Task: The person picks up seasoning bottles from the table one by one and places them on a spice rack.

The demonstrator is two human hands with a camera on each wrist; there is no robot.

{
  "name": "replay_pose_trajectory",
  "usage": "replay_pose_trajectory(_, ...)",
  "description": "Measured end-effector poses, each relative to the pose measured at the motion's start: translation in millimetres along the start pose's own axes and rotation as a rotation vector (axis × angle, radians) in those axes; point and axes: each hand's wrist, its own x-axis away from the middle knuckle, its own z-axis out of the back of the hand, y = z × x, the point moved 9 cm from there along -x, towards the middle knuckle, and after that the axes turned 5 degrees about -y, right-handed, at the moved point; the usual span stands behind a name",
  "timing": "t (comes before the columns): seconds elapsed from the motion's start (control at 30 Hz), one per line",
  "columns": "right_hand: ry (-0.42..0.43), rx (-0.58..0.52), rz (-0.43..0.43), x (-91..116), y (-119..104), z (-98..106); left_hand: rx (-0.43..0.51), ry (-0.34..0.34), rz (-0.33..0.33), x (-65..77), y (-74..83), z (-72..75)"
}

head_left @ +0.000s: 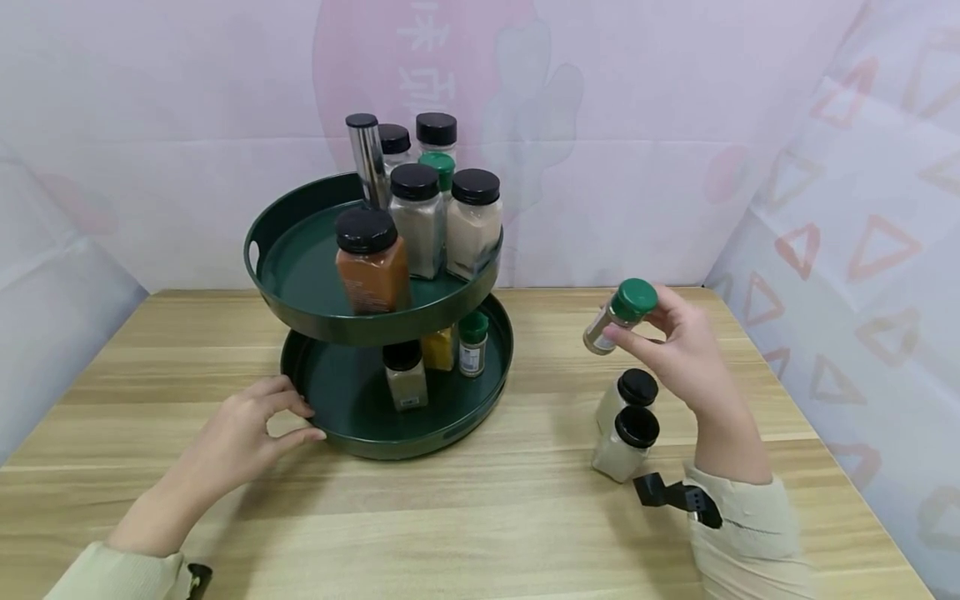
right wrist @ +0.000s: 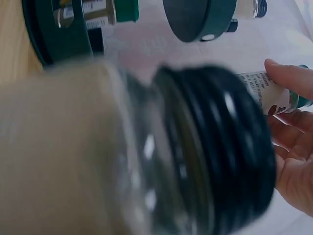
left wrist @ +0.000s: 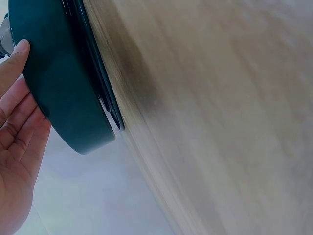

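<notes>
My left hand [head_left: 247,429] holds the near-left rim of the lower tray [head_left: 408,446] of a dark green two-tier turntable rack. In the left wrist view, the thumb meets the tray's wall [left wrist: 63,83] and the other fingers reach behind its rim. At the right, my right hand [head_left: 686,350] pinches a small green-capped spice bottle [head_left: 615,317] between thumb and fingers, tilted above the table. Two black-capped spice jars [head_left: 617,458] stand just below that hand. One black-capped jar [right wrist: 215,147] looms large and blurred in the right wrist view.
The upper tray [head_left: 292,250] carries several black-capped jars, an orange-filled jar [head_left: 372,275] and a green-capped bottle around a metal post [head_left: 366,158]. On the lower tray stand a pale jar [head_left: 407,387], a yellow-filled jar [head_left: 438,350] and another green-capped bottle [head_left: 472,354]. Cloth walls border the wooden table.
</notes>
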Motion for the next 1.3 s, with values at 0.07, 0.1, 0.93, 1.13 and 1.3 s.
replay_pose_trajectory(0.07,-0.014,-0.008,-0.008,-1.6,-2.5,-6.9,0.003,-0.001,-0.002,-0.1,0.2,0.2)
replay_pose_trajectory(0.1,-0.022,-0.012,-0.011,-2.3,-3.4,-10.5,0.004,-0.002,-0.001,-0.2,0.3,0.3)
replay_pose_trajectory(0.93,-0.236,-0.141,-0.076,-15.8,-7.5,-105.9,-0.002,-0.031,0.02,-0.4,-2.2,-0.7)
replay_pose_trajectory(1.13,-0.271,-0.162,-0.108,-17.7,0.4,-128.2,0.002,-0.028,0.021,0.0,-2.6,-1.0)
replay_pose_trajectory(1.3,-0.297,-0.177,-0.133,-19.1,8.1,-144.2,0.011,-0.027,0.019,-0.1,-1.6,-1.2)
